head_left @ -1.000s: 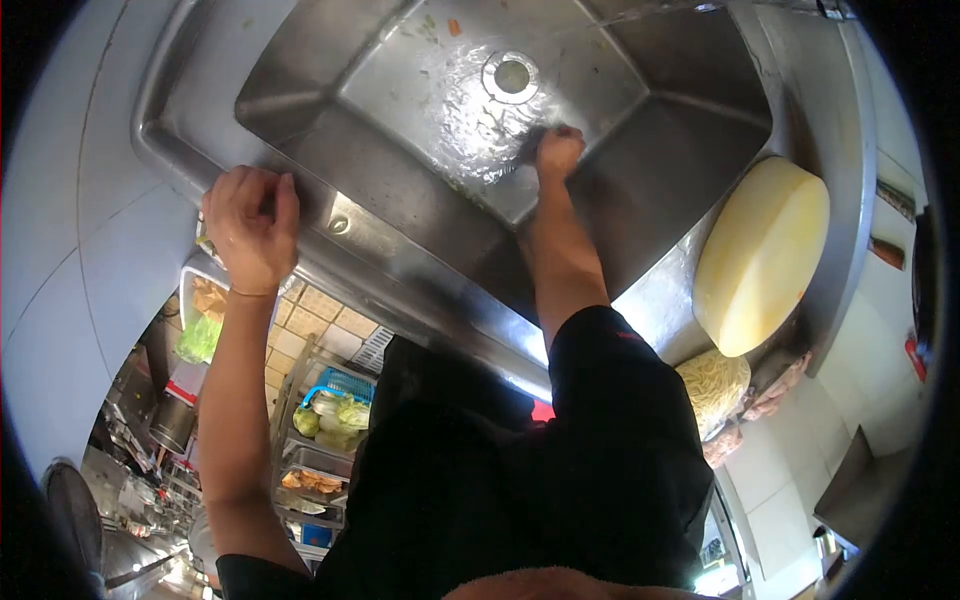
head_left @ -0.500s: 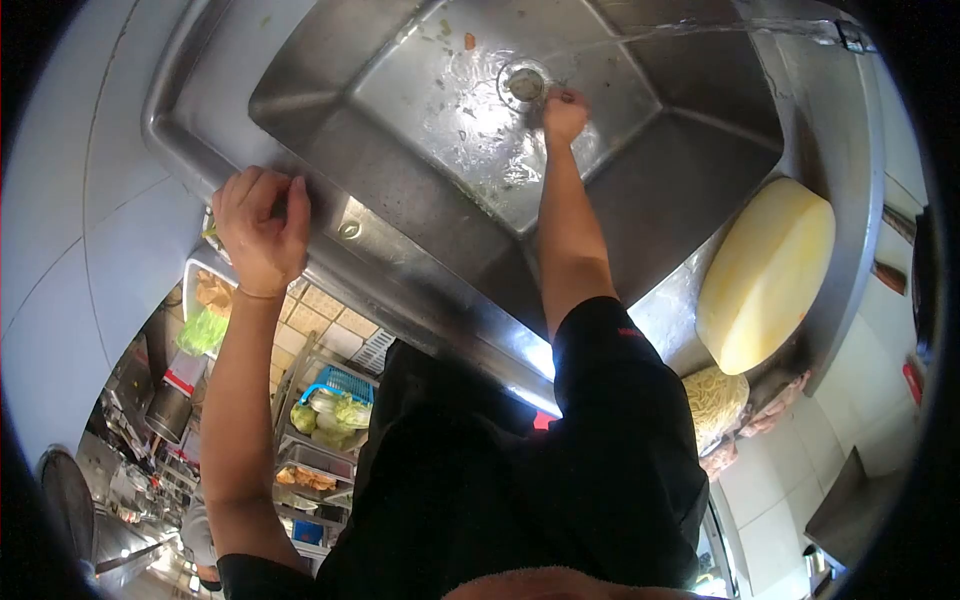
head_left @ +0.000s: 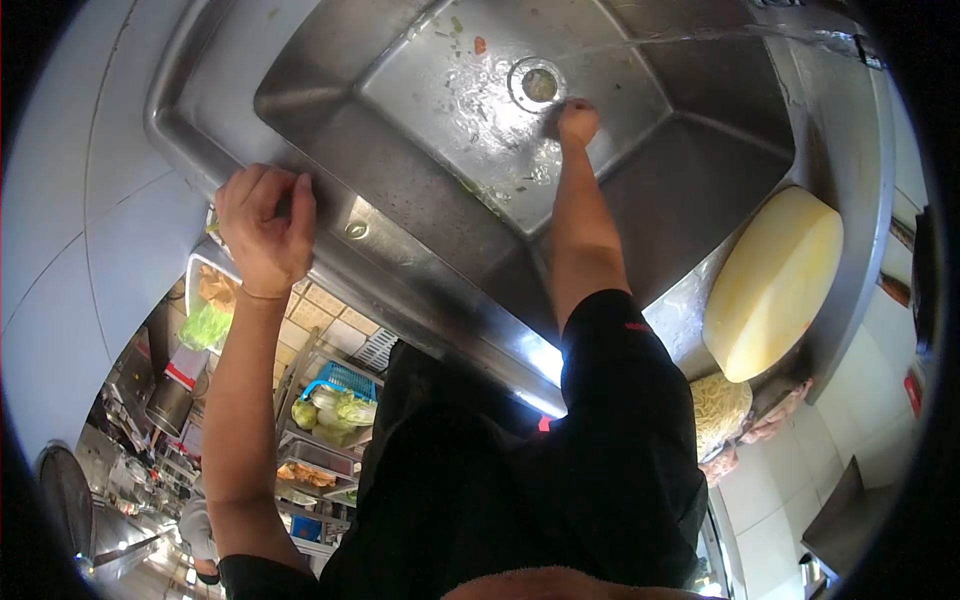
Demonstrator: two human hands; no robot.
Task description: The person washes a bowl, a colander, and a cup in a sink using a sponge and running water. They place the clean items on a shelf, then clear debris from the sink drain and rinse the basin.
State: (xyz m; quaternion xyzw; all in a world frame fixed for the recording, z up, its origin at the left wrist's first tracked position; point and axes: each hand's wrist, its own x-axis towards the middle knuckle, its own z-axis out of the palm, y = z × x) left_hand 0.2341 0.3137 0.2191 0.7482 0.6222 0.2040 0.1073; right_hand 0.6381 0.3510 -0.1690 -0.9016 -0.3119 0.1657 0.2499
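Note:
My right hand (head_left: 578,122) is down in the steel sink (head_left: 420,190), its fingers closed close beside the round drain (head_left: 540,86). Whatever it may hold is hidden. Water wets the sink floor, where an orange scrap (head_left: 480,45) and several green bits lie. My left hand (head_left: 265,225) rests on the sink's near rim at the left, fingers curled over the metal and thumb held apart. A thin stream of water (head_left: 700,35) runs in from the tap (head_left: 866,48) at the upper right.
A large pale yellow cut block (head_left: 775,285) lies on the ledge right of the sink. Below it sits a bag of noodle-like strands (head_left: 720,410). A shelf rack with a blue basket (head_left: 345,380) and leafy vegetables (head_left: 335,412) stands under my left arm.
My right hand has shifted slightly right and stays by the drain, fingers closed. The whole view has slid a little. My left hand stays on the rim.

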